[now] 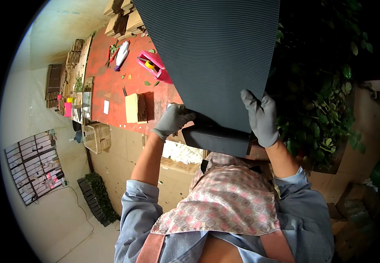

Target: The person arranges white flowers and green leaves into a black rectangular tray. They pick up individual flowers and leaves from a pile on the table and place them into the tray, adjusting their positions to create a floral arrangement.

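A long dark ribbed board or sheet [212,48] stretches away from me, with a dark bar-like end [214,141] nearest my body. My left hand [174,120], in a grey glove, has curled fingers on the board's near left corner. My right hand [260,115], also gloved, grips the right edge a little higher, thumb and fingers at the ribbed surface. What lies under the board is mostly hidden.
A red table [106,87] holds a pink holder [159,70], white glove [122,55], red-handled tool and cardboard block [133,108]. A plastic crate [100,138] sits below. Dense leafy plants [321,118] fill the right side; a barred window [34,166] is at left.
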Available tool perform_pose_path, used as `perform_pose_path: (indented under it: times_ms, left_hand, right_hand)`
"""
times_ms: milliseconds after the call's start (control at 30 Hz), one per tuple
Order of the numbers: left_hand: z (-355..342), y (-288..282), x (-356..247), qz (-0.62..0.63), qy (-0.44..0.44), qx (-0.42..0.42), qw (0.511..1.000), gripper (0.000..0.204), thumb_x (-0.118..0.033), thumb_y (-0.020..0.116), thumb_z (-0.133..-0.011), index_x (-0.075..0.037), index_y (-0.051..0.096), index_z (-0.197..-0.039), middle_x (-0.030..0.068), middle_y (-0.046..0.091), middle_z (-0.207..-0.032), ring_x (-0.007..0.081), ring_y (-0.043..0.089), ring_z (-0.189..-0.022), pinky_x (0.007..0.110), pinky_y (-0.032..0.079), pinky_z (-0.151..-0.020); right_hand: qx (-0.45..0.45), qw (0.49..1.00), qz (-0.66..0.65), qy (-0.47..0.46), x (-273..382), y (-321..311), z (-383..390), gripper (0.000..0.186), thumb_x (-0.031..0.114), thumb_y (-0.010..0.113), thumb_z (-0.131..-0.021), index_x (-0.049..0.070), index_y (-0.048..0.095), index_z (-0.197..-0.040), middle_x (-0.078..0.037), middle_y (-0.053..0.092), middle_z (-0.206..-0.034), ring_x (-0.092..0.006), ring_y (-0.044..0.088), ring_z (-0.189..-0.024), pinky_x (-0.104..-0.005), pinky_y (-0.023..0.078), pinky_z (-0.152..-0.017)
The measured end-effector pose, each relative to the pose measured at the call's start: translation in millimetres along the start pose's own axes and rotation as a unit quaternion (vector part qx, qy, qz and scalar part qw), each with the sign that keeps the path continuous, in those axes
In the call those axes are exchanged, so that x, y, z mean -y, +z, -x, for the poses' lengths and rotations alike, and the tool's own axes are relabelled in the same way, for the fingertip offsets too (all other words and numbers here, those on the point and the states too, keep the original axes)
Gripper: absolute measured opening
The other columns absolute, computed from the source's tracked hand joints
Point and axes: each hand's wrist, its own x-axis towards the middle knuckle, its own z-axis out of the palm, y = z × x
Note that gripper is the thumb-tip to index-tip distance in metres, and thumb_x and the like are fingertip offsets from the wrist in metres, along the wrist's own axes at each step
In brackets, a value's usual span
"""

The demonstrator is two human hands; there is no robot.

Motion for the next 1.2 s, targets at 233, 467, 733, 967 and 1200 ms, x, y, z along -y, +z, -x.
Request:
perform_pose_path:
  times_ms: [233, 467, 733, 967, 1200]
  left_hand:
    - [-34.7, 11.3, 59.3, -0.083, 0.044, 0.032, 0.995, 0.018, -0.009, 0.071, -0.092, 0.006, 0.071, -0.101, 0.0081, 0.072, -0.083, 0.0135, 0.067, -0.071, 0.029, 0.053, -0.065]
    - [-43.6, 21.4, 54.2, -0.054, 0.029, 0.052, 0.997, 0.026, -0.017, 0.071, -0.093, 0.005, 0.073, -0.106, 0.0122, 0.076, -0.087, 0.0158, 0.069, -0.074, 0.032, 0.054, -0.068]
    - [-54.7, 31.4, 83.2, -0.148, 0.138, -0.012, 0.979, 0.029, -0.034, 0.065, -0.092, -0.010, 0.078, -0.102, 0.0174, 0.074, -0.088, 0.0352, 0.072, -0.083, 0.045, 0.054, -0.079]
    - [-58.1, 42.1, 94.4, -0.119, 0.130, -0.040, 0.984, 0.030, -0.035, 0.064, -0.090, -0.008, 0.077, -0.093, 0.0214, 0.072, -0.087, 0.0395, 0.070, -0.086, 0.049, 0.054, -0.082]
    - [-58.0, 45.8, 96.1, -0.102, 0.130, -0.045, 0.985, 0.034, -0.036, 0.065, -0.089, -0.005, 0.076, -0.092, 0.0259, 0.071, -0.089, 0.0422, 0.069, -0.089, 0.051, 0.053, -0.084]
  right_hand:
    - [-0.036, 0.999, -0.015, 0.003, -12.4, -2.8, -5.9, 0.029, -0.013, 0.041, -0.097, -0.007, 0.063, -0.116, -0.006, 0.068, -0.105, -0.0105, 0.064, -0.095, -0.0281, 0.054, -0.092]
    - [-0.051, 0.984, 0.166, -0.034, -16.2, 14.2, 5.7, 0.015, -0.001, 0.054, -0.101, -0.003, 0.064, -0.113, -0.001, 0.066, -0.101, -0.0077, 0.059, -0.089, -0.0255, 0.053, -0.084]
    - [-0.061, 0.862, 0.502, 0.045, -5.1, -22.5, 25.5, 0.026, 0.015, 0.071, -0.096, -0.008, 0.064, -0.105, -0.018, 0.068, -0.091, -0.0149, 0.064, -0.085, -0.0344, 0.052, -0.079]
    - [-0.097, 0.740, 0.638, 0.189, 6.5, 15.5, 0.3, 0.039, 0.031, 0.065, -0.100, -0.006, 0.066, -0.114, -0.020, 0.074, -0.103, -0.0325, 0.070, -0.096, -0.0408, 0.052, -0.085]
    - [-0.144, 0.575, 0.784, 0.181, -9.4, 31.9, -8.4, 0.063, 0.058, 0.049, -0.100, 0.000, 0.072, -0.103, -0.024, 0.072, -0.104, -0.0422, 0.068, -0.097, -0.0520, 0.052, -0.084]
